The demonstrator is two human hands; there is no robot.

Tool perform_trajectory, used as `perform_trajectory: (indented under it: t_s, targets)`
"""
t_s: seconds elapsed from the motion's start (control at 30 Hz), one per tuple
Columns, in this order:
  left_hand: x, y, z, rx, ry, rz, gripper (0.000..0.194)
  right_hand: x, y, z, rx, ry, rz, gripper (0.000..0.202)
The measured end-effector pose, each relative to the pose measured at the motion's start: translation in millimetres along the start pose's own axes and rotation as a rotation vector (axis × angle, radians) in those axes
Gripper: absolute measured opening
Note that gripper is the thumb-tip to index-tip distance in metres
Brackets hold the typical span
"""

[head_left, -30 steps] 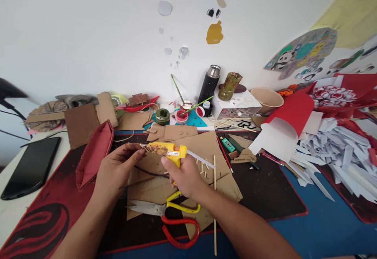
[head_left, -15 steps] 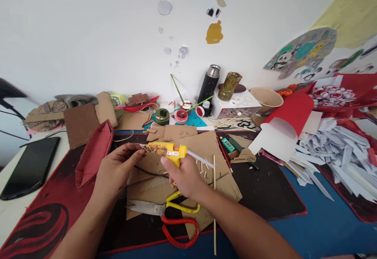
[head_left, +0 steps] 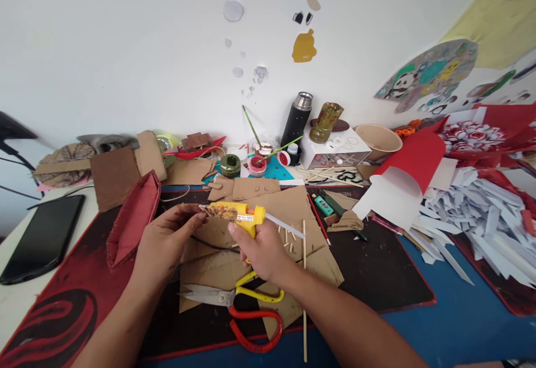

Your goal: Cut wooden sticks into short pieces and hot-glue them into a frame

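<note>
My right hand [head_left: 262, 245] is wrapped round the handle of a yellow glue gun [head_left: 247, 215], with a clear glue stick [head_left: 285, 225] jutting from its back. The gun's nozzle points left and meets the fingertips of my left hand [head_left: 173, 231]. Those fingers are pinched together; what they hold is too small and hidden to name. Below both hands lie scissors [head_left: 226, 297] with one yellow and one red handle, on cut cardboard [head_left: 209, 270]. A thin wooden stick [head_left: 305, 295] and several short stick pieces [head_left: 288, 239] rest to the right.
Left of my hands stands a red cardboard boat shape [head_left: 134, 220], with a black phone [head_left: 44, 237] beyond. Paint pots [head_left: 230, 165], a black flask [head_left: 296, 119] and a white box [head_left: 335, 153] line the wall. Red paper [head_left: 419, 161] and white paper strips [head_left: 489, 217] are at right.
</note>
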State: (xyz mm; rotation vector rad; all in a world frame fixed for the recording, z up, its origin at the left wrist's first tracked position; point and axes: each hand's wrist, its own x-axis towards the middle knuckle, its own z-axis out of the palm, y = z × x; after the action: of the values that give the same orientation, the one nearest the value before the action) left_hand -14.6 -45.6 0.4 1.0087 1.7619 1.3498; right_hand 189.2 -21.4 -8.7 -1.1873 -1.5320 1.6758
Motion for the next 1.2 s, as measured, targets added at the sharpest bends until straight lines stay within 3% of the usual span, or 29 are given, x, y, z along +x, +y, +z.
perform_trajectory:
  t_s: [0.43, 1.2]
  targets:
    - [1.3, -6.1, -2.0, 0.01, -0.007, 0.027, 0.04, 0.6, 1.6, -0.8, -0.006, -0.007, 0.0, 0.047]
    - [-0.2, -3.5, -1.1, -0.005, 0.025, -0.01, 0.044, 0.2, 2.5, 0.1, 0.012, -0.001, -0.008, 0.045]
